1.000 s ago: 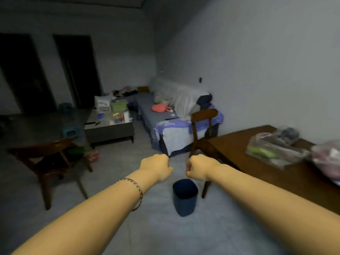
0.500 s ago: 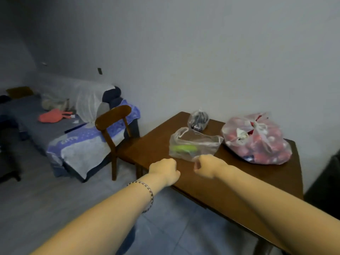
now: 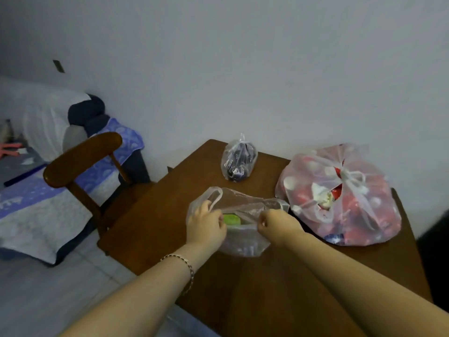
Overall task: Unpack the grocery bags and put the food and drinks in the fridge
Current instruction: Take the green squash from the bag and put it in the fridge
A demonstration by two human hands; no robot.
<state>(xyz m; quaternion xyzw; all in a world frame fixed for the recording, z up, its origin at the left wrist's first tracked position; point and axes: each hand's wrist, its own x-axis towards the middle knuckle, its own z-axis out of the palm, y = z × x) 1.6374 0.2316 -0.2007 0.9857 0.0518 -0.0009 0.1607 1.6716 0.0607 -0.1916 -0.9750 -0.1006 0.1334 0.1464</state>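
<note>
I am working on the clear bag [image 3: 245, 244], which is lying on the table [image 3: 165, 215] just beside the red bag [image 3: 359, 215]. My left hand [image 3: 206, 226] and right hand [image 3: 274, 223] are each pinching its thin rim, fingers curled on the film, with something green [image 3: 230, 218] showing in the mouth between them. I am judging the plastic limp, light and slippery, and easy to tear. The rim and handle loops look like the safest hold, with the load supported from below.
</note>
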